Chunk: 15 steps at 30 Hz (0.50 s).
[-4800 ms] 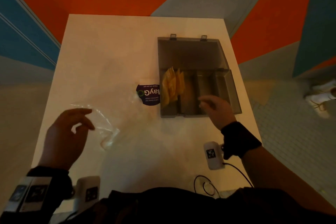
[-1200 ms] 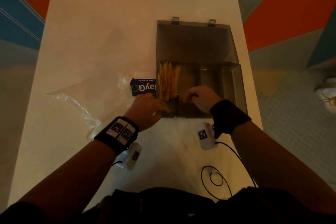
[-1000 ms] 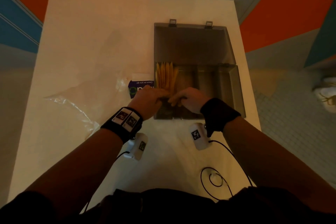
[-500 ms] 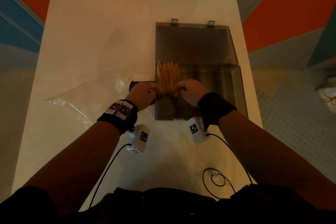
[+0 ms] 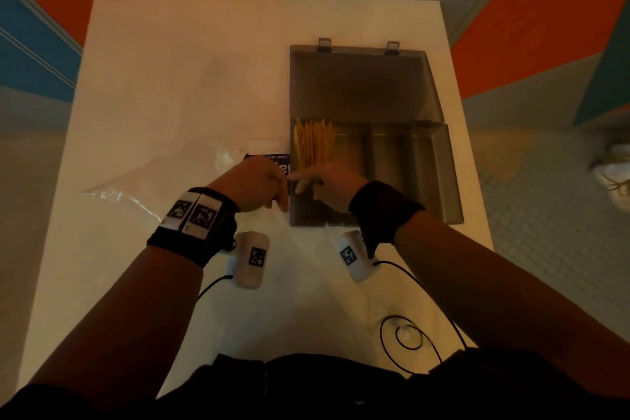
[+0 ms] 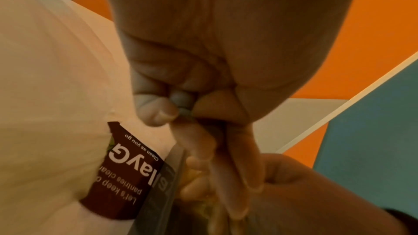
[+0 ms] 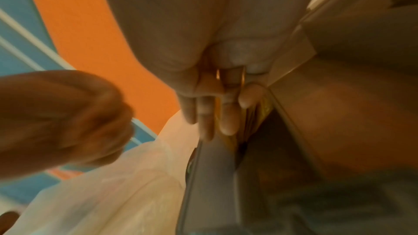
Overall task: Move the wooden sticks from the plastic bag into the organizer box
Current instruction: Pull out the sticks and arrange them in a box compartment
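A grey organizer box (image 5: 446,174) stands open at the right of the table. Several wooden sticks (image 5: 313,143) lie side by side in its leftmost compartment. My right hand (image 5: 300,181) reaches over that compartment with straight fingers (image 7: 228,124) resting on the sticks' (image 7: 264,106) near ends. My left hand (image 5: 272,194) hangs just outside the box's left wall (image 6: 162,194), most fingers (image 6: 158,112) curled, and I see nothing in it. The clear plastic bag (image 5: 153,181) lies flat to the left, its purple label (image 5: 272,157) against the box.
The box's lid (image 5: 361,85) lies folded back toward the far table edge. The white table (image 5: 170,78) stretches left and behind the bag. A coiled black cable (image 5: 409,334) lies near the front edge. A white shoe (image 5: 613,177) sits on the floor at right.
My left hand has drawn back from the sticks to outside the box's left wall. The right hand stays on the sticks' near ends. The sticks lie closer together than a second ago.
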Each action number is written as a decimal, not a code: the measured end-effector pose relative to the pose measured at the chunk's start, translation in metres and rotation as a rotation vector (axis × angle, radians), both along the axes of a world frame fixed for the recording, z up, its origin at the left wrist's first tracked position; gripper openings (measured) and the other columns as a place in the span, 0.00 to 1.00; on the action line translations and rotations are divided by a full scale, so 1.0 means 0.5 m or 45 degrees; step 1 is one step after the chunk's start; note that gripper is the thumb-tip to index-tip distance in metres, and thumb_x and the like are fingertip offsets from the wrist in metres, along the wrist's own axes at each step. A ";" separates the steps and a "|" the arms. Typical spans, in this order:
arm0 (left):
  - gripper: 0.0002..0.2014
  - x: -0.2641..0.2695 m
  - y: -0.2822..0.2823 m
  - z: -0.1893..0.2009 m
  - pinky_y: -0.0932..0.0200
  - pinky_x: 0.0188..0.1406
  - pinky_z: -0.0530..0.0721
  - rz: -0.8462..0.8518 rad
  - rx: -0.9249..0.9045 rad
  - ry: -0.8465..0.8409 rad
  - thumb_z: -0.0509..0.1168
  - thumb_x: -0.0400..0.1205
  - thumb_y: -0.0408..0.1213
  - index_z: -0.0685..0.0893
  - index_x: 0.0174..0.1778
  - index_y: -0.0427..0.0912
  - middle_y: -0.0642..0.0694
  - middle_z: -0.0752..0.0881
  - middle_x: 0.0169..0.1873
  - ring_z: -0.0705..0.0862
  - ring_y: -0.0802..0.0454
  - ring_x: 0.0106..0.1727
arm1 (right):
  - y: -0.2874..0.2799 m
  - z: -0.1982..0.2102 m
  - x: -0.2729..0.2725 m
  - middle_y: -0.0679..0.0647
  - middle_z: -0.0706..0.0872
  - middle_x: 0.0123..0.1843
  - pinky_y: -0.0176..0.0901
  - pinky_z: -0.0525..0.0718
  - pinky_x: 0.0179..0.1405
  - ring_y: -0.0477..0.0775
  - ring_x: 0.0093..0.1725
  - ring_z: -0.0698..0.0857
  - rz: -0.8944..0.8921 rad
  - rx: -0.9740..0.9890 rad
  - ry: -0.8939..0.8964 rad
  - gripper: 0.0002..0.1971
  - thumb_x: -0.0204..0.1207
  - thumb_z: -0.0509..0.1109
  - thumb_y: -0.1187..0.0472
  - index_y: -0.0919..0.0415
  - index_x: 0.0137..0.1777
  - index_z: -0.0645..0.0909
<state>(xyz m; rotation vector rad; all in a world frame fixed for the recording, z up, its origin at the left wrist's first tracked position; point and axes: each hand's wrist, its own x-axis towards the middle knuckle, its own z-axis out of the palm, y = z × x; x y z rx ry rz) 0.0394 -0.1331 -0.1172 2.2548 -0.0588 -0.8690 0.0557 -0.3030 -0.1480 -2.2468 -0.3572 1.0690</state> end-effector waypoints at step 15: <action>0.24 -0.208 0.133 0.019 0.76 0.31 0.74 0.523 -0.116 -0.383 0.55 0.72 0.17 0.87 0.30 0.50 0.51 0.87 0.30 0.82 0.58 0.35 | 0.028 -0.060 -0.030 0.63 0.39 0.85 0.49 0.33 0.76 0.63 0.84 0.39 0.260 -0.389 -0.670 0.39 0.83 0.56 0.46 0.64 0.82 0.38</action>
